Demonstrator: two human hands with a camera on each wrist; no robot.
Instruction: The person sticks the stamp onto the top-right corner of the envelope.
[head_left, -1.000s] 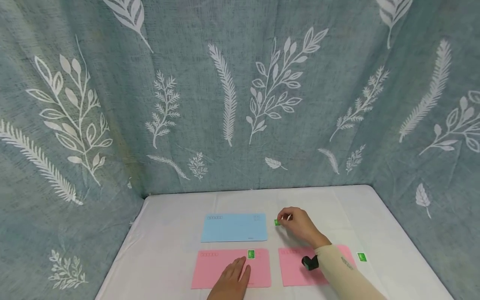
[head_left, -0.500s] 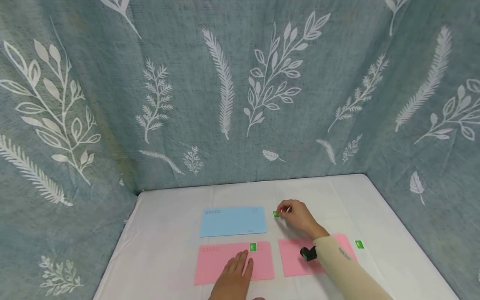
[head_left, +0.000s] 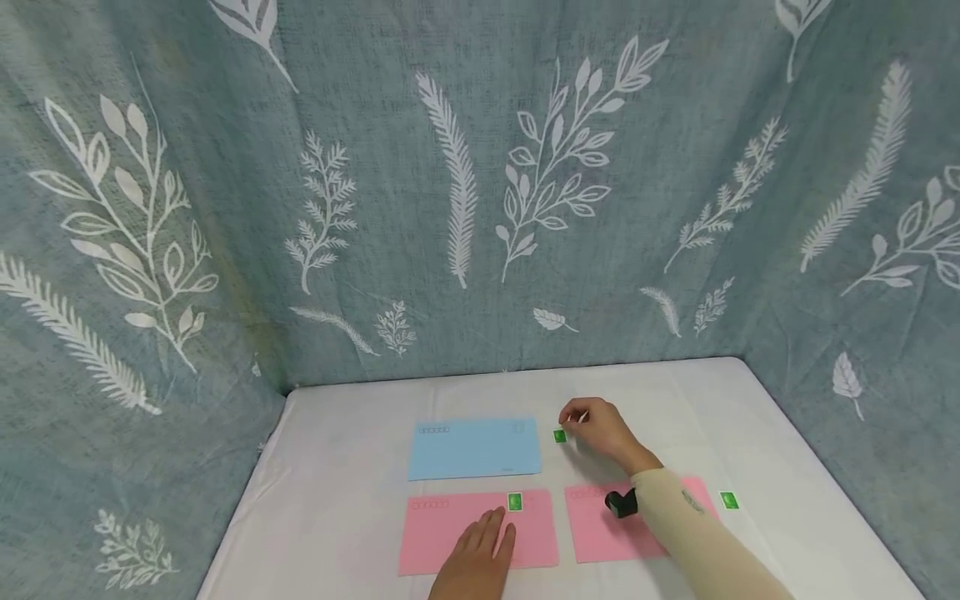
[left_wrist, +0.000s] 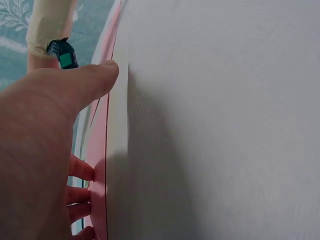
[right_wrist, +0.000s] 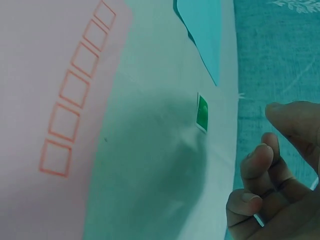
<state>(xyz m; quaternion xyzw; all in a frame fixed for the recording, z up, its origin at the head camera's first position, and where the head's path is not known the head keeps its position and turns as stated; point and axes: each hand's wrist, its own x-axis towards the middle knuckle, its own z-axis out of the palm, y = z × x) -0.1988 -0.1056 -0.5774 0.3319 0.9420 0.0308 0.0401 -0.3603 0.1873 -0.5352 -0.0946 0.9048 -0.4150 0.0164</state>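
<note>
On the left pink envelope (head_left: pixel 435 533) my left hand (head_left: pixel 477 554) rests with fingers extended, just below a green stamp (head_left: pixel 515 502) at the envelope's upper right. The left wrist view shows that hand's thumb (left_wrist: pixel 95 82) stretched out over the envelope's near edge. My right hand (head_left: pixel 600 432), fingers loosely bent, hovers by a small green stamp (head_left: pixel 560 437) lying on the white table, right of the blue envelope (head_left: pixel 474 450). In the right wrist view this stamp lies apart from the fingers, and a gap shows between thumb and fingertips; nothing is held.
A second pink envelope (head_left: pixel 600 533) lies under my right forearm (head_left: pixel 686 525), which partly hides it. A black device (head_left: pixel 621 503) is worn at the right wrist. Another green stamp (head_left: pixel 729 500) lies farther right. A leaf-patterned curtain (head_left: pixel 480 200) surrounds the white table (head_left: pixel 337 483).
My right fingertips, earlier overlapping the loose stamp, have moved slightly up and off it, so it shows whole. The left hand stays on its envelope. The head view has shifted a little.
</note>
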